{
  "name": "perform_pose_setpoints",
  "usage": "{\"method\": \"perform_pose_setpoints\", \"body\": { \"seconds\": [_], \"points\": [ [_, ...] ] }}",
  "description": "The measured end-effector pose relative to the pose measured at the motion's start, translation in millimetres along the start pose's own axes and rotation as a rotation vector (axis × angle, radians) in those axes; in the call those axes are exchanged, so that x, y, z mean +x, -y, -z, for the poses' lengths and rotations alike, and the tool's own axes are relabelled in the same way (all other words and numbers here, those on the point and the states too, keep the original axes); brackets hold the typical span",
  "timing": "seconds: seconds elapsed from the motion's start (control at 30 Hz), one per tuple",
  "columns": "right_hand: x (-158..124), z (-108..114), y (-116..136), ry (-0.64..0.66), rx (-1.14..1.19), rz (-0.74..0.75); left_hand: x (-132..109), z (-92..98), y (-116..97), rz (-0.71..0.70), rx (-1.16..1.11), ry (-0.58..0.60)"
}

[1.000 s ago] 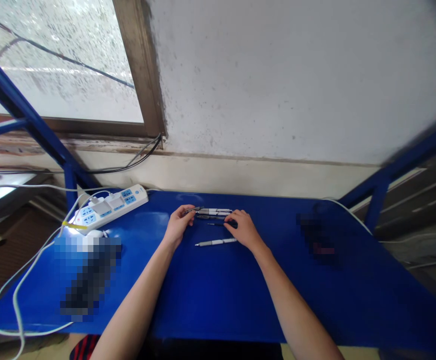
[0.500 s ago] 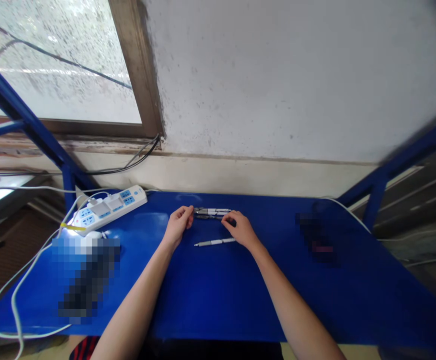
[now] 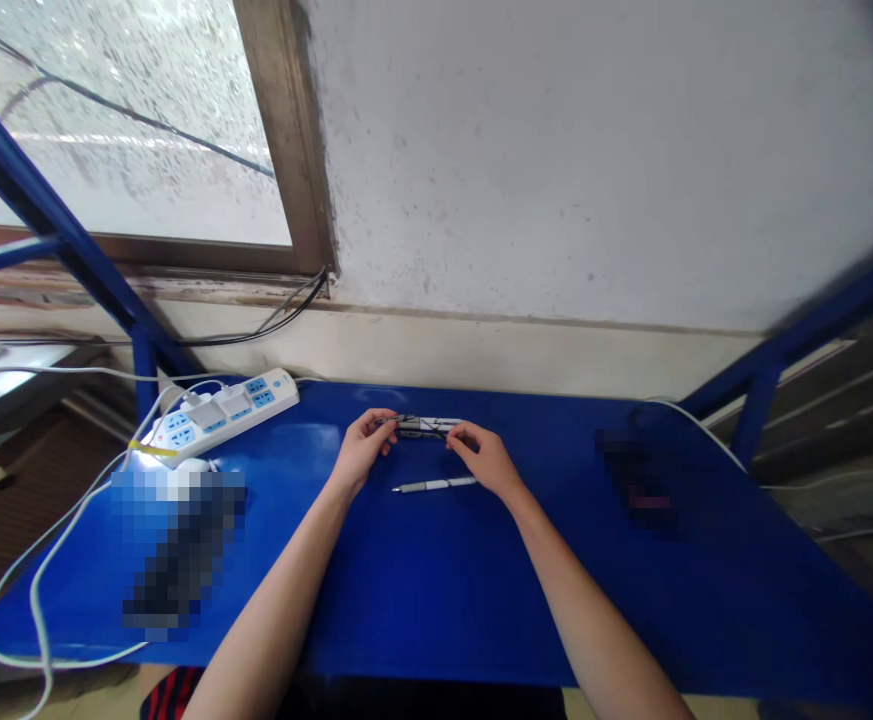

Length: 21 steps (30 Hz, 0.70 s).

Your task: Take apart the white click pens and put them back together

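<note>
Several slim pens (image 3: 427,426), white, grey and black, lie side by side on the blue tabletop (image 3: 436,580) between my hands. My left hand (image 3: 363,447) is closed on their left ends, thumb in front and fingers behind. At the right end, my right hand (image 3: 485,460) pinches the nearest pen between thumb and forefinger; its fingertips partly cover that end. Closer to me, a single white pen with a grey grip (image 3: 433,486) lies apart from the group, its right end just below my right hand.
A white power strip (image 3: 218,418) with plugs and white cables (image 3: 40,610) occupies the left side. Near it lies a blurred-out dark object (image 3: 185,555); another dark blurred object (image 3: 635,475) is on the right. Blue metal frame bars (image 3: 762,395) rise at both table ends.
My left fingers have moved over the left ends of the grouped pens. The nearest pen of the group now sits closer against the others. The single pen stays put; the view has shifted slightly.
</note>
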State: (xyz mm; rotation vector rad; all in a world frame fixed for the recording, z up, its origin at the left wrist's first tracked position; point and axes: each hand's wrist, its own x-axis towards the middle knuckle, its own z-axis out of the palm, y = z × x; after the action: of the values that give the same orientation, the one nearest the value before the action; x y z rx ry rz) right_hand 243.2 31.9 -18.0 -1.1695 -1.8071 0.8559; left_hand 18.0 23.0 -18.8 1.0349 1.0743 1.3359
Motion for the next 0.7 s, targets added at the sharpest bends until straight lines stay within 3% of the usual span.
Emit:
{"method": "perform_pose_setpoints", "body": {
  "seconds": [0.7],
  "points": [
    [0.6, -0.5, -1.1, -0.037, 0.071, -0.031, -2.9, -2.0, -7.0, -0.008, 0.134, 0.047]
  ]
}}
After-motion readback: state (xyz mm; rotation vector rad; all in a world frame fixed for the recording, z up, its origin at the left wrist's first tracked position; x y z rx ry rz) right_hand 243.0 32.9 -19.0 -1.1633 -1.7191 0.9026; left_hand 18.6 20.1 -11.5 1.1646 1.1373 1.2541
